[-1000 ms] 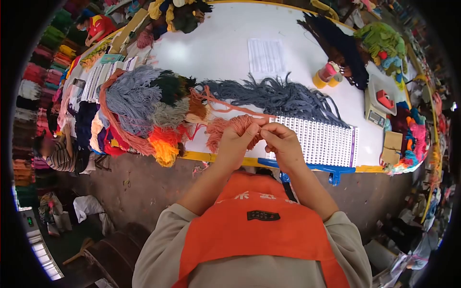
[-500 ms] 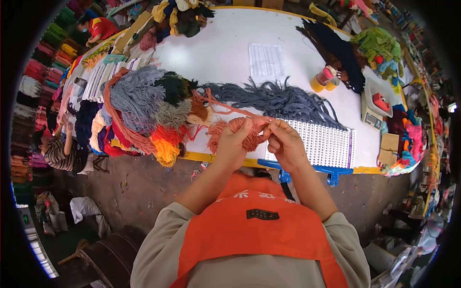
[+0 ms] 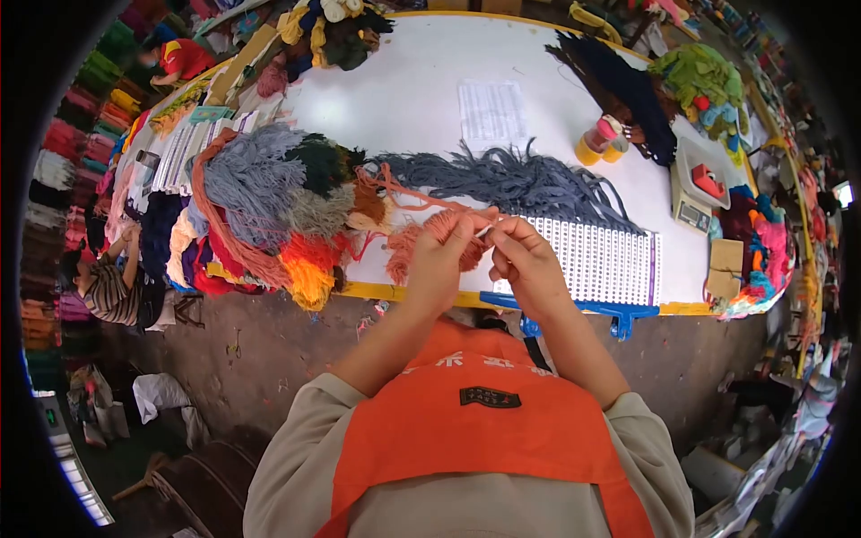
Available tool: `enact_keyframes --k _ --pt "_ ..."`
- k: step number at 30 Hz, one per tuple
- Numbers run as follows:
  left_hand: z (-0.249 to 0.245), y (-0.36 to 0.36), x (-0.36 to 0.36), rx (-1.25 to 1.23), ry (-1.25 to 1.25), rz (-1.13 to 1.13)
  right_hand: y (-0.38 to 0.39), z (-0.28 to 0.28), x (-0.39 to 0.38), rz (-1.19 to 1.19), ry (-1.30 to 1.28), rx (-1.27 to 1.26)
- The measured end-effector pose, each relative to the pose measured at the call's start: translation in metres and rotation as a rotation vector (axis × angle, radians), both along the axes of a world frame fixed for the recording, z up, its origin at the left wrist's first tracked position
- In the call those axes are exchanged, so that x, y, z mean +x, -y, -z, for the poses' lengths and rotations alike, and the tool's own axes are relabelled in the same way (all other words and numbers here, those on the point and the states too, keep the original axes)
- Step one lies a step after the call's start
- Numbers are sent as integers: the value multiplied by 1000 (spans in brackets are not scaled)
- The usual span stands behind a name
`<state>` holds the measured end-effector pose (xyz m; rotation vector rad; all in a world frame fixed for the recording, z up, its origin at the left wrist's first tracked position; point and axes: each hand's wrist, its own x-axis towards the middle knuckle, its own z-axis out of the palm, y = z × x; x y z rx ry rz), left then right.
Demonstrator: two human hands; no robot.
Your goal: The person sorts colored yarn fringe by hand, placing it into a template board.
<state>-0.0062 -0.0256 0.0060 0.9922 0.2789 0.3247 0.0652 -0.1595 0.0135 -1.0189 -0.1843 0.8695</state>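
Note:
In front of my apron I keep both hands raised at the table's near edge. My left hand (image 3: 439,267) is closed around a bundle of salmon-pink yarn (image 3: 401,254), whose strands hang loose behind the fingers. Thumb and forefinger of my right hand (image 3: 531,267) pinch the end of the same yarn close to the left fingertips. A small whitish bit shows between the fingertips; I cannot make out what it is. From the hands a salmon strand (image 3: 421,202) runs back left towards the yarn pile. Under my right hand lies a white board with rows of dark marks (image 3: 596,260).
A multicoloured yarn pile (image 3: 260,197) lies left, slate-blue yarn (image 3: 511,184) behind the hands. A blue clamp-like bar (image 3: 574,307) edges the board. Further right stand yellow-bottomed jars (image 3: 592,145) and a scale (image 3: 692,213). A person in stripes (image 3: 112,291) works at left.
The right fingers have drawn slightly closer to the left fingertips, and a whitish bit now shows between them. The loop of yarn beneath the right fingers is no longer visible.

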Motion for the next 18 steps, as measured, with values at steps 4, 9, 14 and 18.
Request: enact_keyframes --k 4,9,14,18 --pt "-10 -38 -6 -178 15 113 33 -12 1 -68 -22 -93" --pt "7 -153 -28 -691 117 2 128 50 91 776 326 -284" --pt "39 -277 -67 -673 -76 -312 318 163 216 789 -124 35" --pt "46 -362 -89 -344 -323 -854 432 156 297 1005 16 -494"
